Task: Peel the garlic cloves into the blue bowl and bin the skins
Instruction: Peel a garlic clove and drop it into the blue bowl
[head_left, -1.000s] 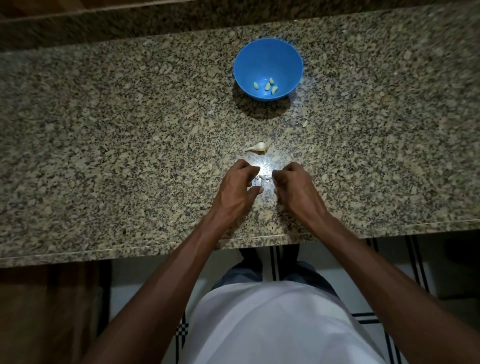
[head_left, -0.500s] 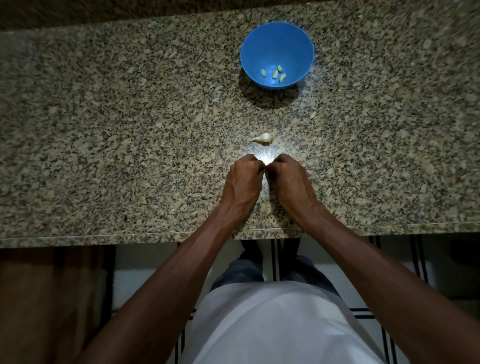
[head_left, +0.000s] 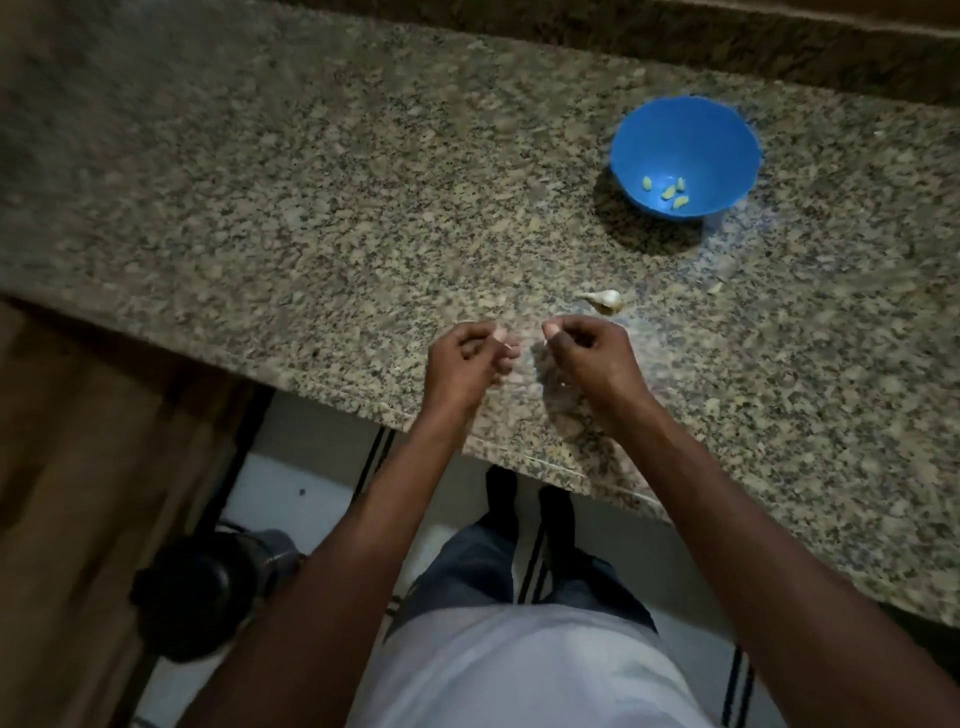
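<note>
While both hands are curled just below frame centre, skin scraps appear pinched: left hand (head_left: 470, 358) grip closed on a pale sliver, right hand (head_left: 587, 353) likewise, contents barely seen. Peeled cloves (head_left: 667, 189) lie in the blue bowl (head_left: 727, 135), upper right. Binning seems next; a dark bin (head_left: 192, 597) is seen lower left, past the worktop (head_left: 311, 208) edge. Garlic remnant (head_left: 605, 299) stays near.

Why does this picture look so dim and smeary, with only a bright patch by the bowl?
Head view: one small light falls near the blue bowl, which casts a dark shadow toward the lower left; the granite counter smears with motion blur, edges fade dark, and the wide lens tilts the counter's edge.
</note>
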